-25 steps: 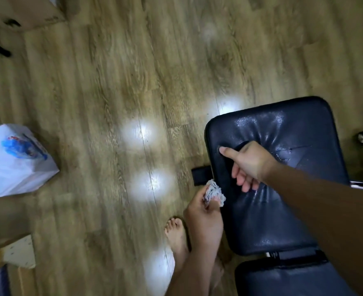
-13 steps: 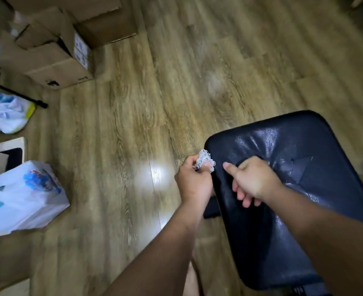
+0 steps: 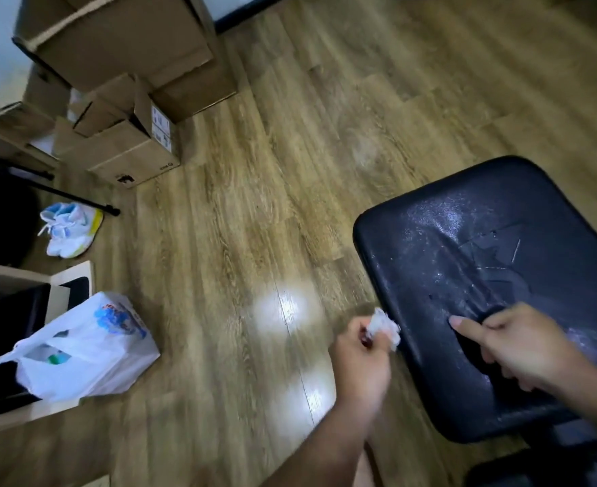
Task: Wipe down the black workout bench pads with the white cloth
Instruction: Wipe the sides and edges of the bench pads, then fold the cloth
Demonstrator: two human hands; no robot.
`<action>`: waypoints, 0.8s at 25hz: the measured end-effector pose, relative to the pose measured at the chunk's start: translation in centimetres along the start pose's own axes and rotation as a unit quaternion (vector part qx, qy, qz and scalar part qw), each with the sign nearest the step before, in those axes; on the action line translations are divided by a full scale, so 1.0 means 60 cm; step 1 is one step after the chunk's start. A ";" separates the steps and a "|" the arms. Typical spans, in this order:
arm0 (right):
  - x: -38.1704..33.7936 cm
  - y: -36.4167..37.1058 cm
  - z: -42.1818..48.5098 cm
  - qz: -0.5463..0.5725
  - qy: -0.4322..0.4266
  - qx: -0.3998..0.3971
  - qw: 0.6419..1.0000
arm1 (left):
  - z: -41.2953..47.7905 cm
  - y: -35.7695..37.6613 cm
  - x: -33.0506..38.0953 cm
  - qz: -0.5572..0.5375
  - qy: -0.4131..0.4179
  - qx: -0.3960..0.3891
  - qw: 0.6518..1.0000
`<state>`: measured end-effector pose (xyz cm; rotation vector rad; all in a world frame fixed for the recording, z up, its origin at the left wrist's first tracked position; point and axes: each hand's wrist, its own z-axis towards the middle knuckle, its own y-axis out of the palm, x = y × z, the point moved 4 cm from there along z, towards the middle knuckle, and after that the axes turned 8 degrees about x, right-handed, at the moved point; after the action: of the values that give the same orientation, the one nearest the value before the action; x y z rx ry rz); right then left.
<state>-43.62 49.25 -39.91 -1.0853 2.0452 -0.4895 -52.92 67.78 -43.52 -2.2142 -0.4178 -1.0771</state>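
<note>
White cloth bunched in left hand, beside black pad.

A wood-plank floor carries stacked cardboard boxes at upper left, a pair of white sneakers near them, a white plastic bag at left, and light glare.

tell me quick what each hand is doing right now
Left hand: closed on the white cloth, beside the pad's edge.
Right hand: holds nothing, fingers curled, resting on the black bench pad.
</note>
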 end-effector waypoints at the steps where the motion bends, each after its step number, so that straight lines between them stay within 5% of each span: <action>1: -0.001 -0.002 0.007 0.000 -0.003 -0.007 1.000 | 0.032 0.002 0.029 -0.010 0.002 0.053 0.999; 4: -0.003 -0.002 0.021 0.001 -0.010 -0.026 1.000 | 0.091 0.008 0.078 0.033 0.015 0.133 0.991; 8: -0.003 -0.001 0.012 0.013 -0.007 -0.019 1.000 | -0.036 0.010 0.006 0.091 -0.024 0.031 0.995; 11: 0.015 -0.009 -0.040 0.132 0.043 -0.024 0.990 | -0.188 -0.005 -0.036 0.106 -0.026 -0.057 0.992; 13: 0.042 -0.054 -0.129 0.211 0.078 -0.009 0.974 | -0.263 -0.009 0.008 0.029 -0.029 -0.161 0.986; 17: 0.044 -0.172 -0.350 0.313 0.071 0.015 0.947 | -0.323 -0.073 0.198 -0.136 -0.086 -0.198 0.967; 20: -0.055 -0.249 -0.490 0.378 -0.045 0.003 0.925 | -0.376 -0.179 0.356 -0.138 0.002 -0.205 0.969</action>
<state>-57.01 43.10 -10.23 -0.2411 2.1739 -0.0444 -58.68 61.07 -11.86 -2.5663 -0.5546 -1.4187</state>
